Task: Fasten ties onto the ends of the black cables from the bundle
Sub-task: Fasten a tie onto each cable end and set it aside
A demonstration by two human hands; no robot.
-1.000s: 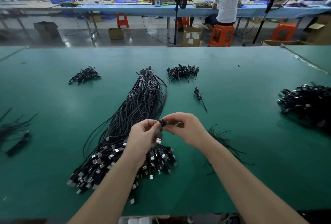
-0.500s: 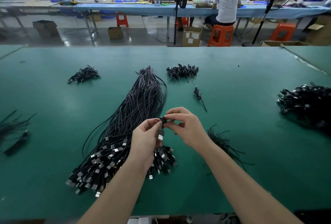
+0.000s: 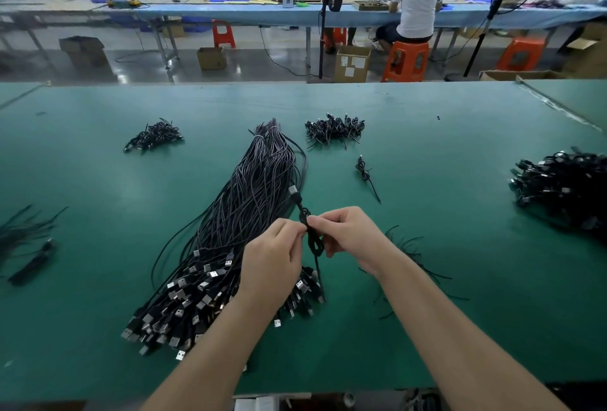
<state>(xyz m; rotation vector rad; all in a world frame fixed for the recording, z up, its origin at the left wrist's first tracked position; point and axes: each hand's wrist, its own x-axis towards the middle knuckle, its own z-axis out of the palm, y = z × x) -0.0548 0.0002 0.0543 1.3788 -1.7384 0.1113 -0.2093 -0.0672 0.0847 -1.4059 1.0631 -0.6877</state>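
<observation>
From the head camera, at a green workbench, I hold one black cable up between my two hands, just above the near end of the big bundle. My left hand has its fingers curled, with thumb and forefinger pinching the cable's coiled middle. My right hand meets it from the other side, fingertips pressed together on the same coil. The cable's plug sticks up and away from my hands, while its loose tail hangs down toward the metal plugs fanned out at the bundle's near end. Whether a tie is already on the coil I cannot tell; the strands there are too dark and tangled.

The bundle lies lengthwise on the bench, gathered tight at its far end and spreading toward me. Loose black ties lie scattered just to the right of my right wrist. One small coiled cable rests alone beyond my hands. Two small heaps of coiled cables sit farther back, a larger heap at the right edge, and more dark strands at the left edge. Across the aisle, a person in a white shirt sits on an orange stool at a blue table.
</observation>
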